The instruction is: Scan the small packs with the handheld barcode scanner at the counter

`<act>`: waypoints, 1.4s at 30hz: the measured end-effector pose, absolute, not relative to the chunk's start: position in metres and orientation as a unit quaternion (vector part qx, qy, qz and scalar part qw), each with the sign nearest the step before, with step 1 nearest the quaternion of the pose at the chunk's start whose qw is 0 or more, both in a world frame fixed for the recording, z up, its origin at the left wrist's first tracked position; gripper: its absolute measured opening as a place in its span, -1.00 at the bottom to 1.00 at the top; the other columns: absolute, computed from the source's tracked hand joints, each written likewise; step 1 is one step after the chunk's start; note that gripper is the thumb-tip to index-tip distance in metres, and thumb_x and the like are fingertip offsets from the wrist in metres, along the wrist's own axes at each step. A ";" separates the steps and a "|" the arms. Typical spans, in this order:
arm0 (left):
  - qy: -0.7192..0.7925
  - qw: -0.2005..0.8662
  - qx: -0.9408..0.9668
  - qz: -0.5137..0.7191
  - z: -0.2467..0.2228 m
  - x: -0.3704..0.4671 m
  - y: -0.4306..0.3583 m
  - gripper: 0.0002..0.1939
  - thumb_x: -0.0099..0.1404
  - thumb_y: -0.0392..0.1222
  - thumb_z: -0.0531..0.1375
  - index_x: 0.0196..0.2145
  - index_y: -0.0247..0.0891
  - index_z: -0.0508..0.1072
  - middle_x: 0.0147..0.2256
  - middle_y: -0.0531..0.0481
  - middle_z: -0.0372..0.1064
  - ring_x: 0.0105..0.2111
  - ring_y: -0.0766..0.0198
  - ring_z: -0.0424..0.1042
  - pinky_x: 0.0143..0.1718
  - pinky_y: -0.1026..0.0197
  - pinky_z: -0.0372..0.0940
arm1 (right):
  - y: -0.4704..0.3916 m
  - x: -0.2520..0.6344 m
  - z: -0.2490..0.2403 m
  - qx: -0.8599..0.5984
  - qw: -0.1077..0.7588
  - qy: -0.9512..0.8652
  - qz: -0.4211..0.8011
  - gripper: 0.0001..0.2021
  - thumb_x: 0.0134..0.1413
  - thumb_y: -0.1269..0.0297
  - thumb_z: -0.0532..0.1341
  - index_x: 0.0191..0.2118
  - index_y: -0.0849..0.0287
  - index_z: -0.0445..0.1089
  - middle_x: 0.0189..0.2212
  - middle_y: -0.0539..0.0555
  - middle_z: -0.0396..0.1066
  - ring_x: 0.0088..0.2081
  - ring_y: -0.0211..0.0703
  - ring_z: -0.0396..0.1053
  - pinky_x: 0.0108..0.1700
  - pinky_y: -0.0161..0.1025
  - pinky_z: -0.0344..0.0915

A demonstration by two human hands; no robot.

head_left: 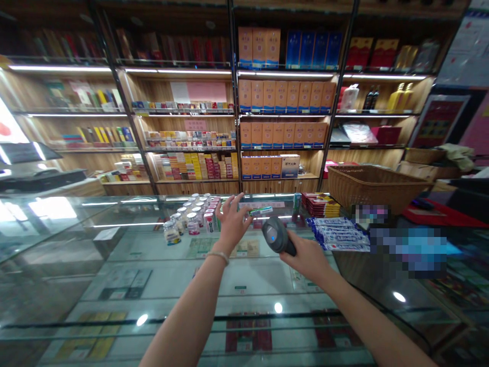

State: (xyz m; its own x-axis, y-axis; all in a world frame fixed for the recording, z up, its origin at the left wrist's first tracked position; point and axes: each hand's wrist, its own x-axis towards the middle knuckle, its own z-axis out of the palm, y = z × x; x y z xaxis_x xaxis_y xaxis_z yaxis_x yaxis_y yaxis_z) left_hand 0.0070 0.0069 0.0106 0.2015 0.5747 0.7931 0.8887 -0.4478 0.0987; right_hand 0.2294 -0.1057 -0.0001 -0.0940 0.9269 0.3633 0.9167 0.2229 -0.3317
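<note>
My left hand point(232, 224), with a bracelet at its wrist, is over the far part of the glass counter. Its thumb and index finger pinch the near end of a slim green-and-white pack point(263, 210); the other fingers are spread. My right hand point(307, 255) is closed round the handle of a dark grey barcode scanner point(275, 235), which has a small blue light. The scanner's head is just below and right of the pack. Left of my left hand, several small jars point(193, 224) and pink-and-white containers point(210, 222) stand in rows.
Blue-and-white wrapped packs point(340, 233) lie right of the scanner. Behind them are stacked red-and-yellow packs point(320, 205), an upright green container point(297, 203) and a wicker basket point(367, 188). Lit shelves of boxes point(282, 96) line the back wall. A dark cable runs below my right forearm.
</note>
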 end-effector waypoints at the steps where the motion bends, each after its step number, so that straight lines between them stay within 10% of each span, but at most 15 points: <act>1: -0.488 0.194 -0.750 -0.402 0.011 0.007 0.007 -0.80 0.22 -0.13 0.37 -0.17 0.01 0.58 0.33 0.01 0.24 0.33 -0.13 0.12 0.32 -0.33 -0.17 | -0.105 0.230 -0.002 -0.617 0.256 -0.744 0.006 -0.69 0.10 0.21 0.24 -0.02 0.11 0.45 -0.27 0.12 0.62 -0.22 0.11 0.58 -0.28 -0.19 0.28; 9: -0.486 0.196 -0.749 -0.405 0.010 0.006 0.009 -0.82 0.23 -0.12 0.36 -0.18 0.00 0.58 0.32 -0.01 0.24 0.34 -0.14 0.08 0.33 -0.34 -0.18 | -0.093 0.234 -0.019 -0.528 0.273 -0.796 -0.112 -0.71 0.01 0.25 0.30 -0.11 0.19 0.48 0.39 0.27 0.14 0.40 0.28 0.07 0.37 0.27 0.04; 29: -0.488 0.195 -0.748 -0.406 0.015 0.007 0.004 -0.83 0.23 -0.11 0.36 -0.19 -0.01 0.58 0.33 -0.01 0.25 0.33 -0.14 0.12 0.31 -0.34 -0.16 | -0.106 0.230 -0.020 -0.500 0.179 -0.846 -0.047 -0.61 0.14 0.01 0.30 -0.04 0.18 0.47 0.48 0.26 -0.12 0.50 0.32 -0.34 0.41 0.46 -0.34; 38: -0.483 0.182 -0.750 -0.413 0.016 0.008 0.002 -0.86 0.26 -0.10 0.33 -0.19 -0.02 0.58 0.32 -0.03 0.25 0.34 -0.14 0.10 0.33 -0.33 -0.17 | -0.109 0.237 -0.017 -0.478 0.182 -0.859 0.011 -0.33 0.06 -0.26 0.31 0.13 0.11 0.37 0.48 0.27 -0.11 0.50 0.24 -0.26 0.44 0.39 -0.32; 42: -0.477 0.177 -0.754 -0.416 0.016 0.008 0.002 -0.85 0.27 -0.10 0.31 -0.18 -0.02 0.59 0.33 -0.02 0.24 0.34 -0.16 0.09 0.34 -0.34 -0.20 | -0.087 0.243 -0.002 -0.512 0.254 -0.821 0.008 -0.42 0.33 -0.16 0.05 0.32 0.01 0.20 0.46 0.17 -0.02 0.49 0.08 -0.18 0.44 0.28 -0.18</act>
